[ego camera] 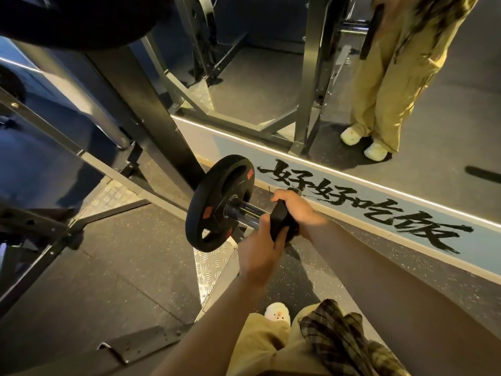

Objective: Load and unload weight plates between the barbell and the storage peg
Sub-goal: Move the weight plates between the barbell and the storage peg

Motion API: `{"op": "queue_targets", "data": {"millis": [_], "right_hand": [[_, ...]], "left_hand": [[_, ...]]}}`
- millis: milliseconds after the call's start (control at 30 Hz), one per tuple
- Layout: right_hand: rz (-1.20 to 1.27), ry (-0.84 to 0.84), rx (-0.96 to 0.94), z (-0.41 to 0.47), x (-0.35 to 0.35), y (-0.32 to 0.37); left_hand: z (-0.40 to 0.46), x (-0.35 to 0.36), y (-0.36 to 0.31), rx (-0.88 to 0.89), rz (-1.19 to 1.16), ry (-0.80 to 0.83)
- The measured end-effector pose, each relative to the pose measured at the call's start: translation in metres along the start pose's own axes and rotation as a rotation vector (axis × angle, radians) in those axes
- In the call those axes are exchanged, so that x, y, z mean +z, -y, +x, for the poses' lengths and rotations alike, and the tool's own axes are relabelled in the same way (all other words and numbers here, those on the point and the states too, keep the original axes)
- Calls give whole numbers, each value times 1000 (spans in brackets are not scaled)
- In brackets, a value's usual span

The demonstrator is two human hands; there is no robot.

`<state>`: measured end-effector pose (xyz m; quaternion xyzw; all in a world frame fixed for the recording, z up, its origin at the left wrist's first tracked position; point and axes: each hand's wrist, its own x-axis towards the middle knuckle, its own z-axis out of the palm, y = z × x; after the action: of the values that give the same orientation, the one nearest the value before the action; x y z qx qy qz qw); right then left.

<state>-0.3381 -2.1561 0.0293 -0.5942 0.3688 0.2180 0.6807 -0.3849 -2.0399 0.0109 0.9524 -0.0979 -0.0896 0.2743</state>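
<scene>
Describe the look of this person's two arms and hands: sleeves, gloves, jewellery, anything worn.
Both forearms are bare right up to the bottom frame edge: no sleeves show. The left hand and right hand wear no gloves, and no watch, bracelet or ring is visible on wrists or fingers. Nothing is wrapped or taped on either.

A black weight plate [220,203] with red marks sits upright on a chrome bar [245,211], just left of centre. At the bar's outer end, toward four o'clock from the plate, both hands grip a small black plate [279,222]: the left hand [259,252] curls round its lower edge from six o'clock, the right hand [296,207] wraps its top edge from two o'clock. The small plate stands apart from the larger one, bare chrome between them. A dark steel rack [151,126] rises toward eleven o'clock. A mirror [447,131] fills the two o'clock area, above a painted band [360,202] with black brush lettering. Checker-plate floor panels [211,264] lie below the plate.
</scene>
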Motion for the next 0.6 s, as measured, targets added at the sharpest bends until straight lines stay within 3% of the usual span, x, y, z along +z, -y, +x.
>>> {"op": "queue_targets", "data": {"millis": [200,467,600], "right_hand": [[130,71,118,14,-8,6],[105,64,129,17,-6,7],[139,-2,36,15,7,0]], "left_hand": [[24,-8,-5,172,54,-75],[26,-4,-1,235,11,-186],[17,-4,8,128,-5,-96]]}}
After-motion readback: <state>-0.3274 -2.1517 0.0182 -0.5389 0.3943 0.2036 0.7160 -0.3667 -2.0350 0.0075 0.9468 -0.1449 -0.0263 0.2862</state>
